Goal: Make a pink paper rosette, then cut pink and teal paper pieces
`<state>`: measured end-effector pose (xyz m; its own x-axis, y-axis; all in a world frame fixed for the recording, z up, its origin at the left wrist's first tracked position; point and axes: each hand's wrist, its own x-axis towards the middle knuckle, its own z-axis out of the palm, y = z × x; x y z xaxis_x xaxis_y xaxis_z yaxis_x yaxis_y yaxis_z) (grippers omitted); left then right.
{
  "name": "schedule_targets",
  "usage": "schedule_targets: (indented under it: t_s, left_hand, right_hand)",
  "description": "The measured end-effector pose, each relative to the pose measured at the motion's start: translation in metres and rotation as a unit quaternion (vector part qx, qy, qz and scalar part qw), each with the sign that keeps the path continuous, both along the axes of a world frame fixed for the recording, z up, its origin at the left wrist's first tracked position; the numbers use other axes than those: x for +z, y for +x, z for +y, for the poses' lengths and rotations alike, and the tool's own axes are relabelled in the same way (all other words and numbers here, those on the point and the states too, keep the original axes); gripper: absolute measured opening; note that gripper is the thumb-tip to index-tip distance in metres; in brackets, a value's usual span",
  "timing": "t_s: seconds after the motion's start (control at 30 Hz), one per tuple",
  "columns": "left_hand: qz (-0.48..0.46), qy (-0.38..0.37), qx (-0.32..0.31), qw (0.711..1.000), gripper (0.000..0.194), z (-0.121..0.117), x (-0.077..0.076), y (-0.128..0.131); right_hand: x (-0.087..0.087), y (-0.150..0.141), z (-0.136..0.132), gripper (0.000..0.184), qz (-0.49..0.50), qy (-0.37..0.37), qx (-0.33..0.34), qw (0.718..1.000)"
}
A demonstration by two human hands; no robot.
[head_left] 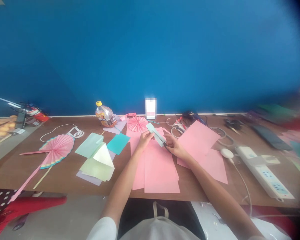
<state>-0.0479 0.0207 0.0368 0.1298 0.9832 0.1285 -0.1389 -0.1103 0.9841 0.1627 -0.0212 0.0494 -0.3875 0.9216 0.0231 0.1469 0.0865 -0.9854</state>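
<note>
My left hand (pixel 145 140) pinches a narrow light-blue strip of paper (pixel 152 129) by its side, raised over the pink sheets. From the right, my right hand (pixel 173 145) closes round a pair of dark scissors (pixel 164 144), largely covered by the fingers. Their thin blade lies along the strip's length; whether it has cut through I cannot tell. Below both hands a stack of pink paper (pixel 161 173) reaches towards the table's front edge. Just beyond the strip is a pleated pink paper rosette (pixel 137 124).
On the left lie a pleated pink fan (pixel 57 150), green paper (pixel 97 166) and a teal sheet (pixel 118 143). A bottle (pixel 105 115) and a lit phone screen (pixel 150 108) stand near the blue wall. More pink sheets (pixel 198 141), cables and a power strip (pixel 265 173) occupy the right.
</note>
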Motion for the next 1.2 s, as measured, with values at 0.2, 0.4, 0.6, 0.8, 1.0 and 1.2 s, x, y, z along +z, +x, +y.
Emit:
schedule_targets:
  t_s: [0.2,0.4,0.6,0.8,1.0,1.2]
  left_hand:
    - [-0.006,-0.001,-0.008,1.000,0.031,0.0009,-0.0004,0.0006]
    - [-0.011,-0.003,0.005,1.000,0.031,0.0017,-0.0010,-0.0004]
    - [-0.013,-0.004,0.053,0.998,0.031,0.0043,-0.0047,-0.0020]
    - [-0.008,0.006,0.042,0.999,0.032,0.0031,-0.0030,-0.0011]
    - [-0.001,0.004,0.005,1.000,0.032,0.0034,-0.0042,-0.0005]
    - [0.003,0.003,-0.003,1.000,0.030,0.0050,-0.0081,-0.0016]
  right_hand:
    - [-0.0055,0.0025,0.0021,0.060,0.004,0.011,0.006,1.000]
    - [-0.0054,0.0028,0.0017,0.061,0.000,0.011,0.007,1.000]
    - [-0.0052,0.0019,0.0011,0.062,0.006,0.009,0.009,1.000]
    - [-0.0040,0.0017,0.0010,0.056,0.002,0.024,0.014,1.000]
    - [-0.0009,-0.0001,0.0007,0.056,0.007,0.021,0.019,1.000]
    - [-0.0040,0.0002,0.0005,0.054,0.001,0.026,0.006,1.000]
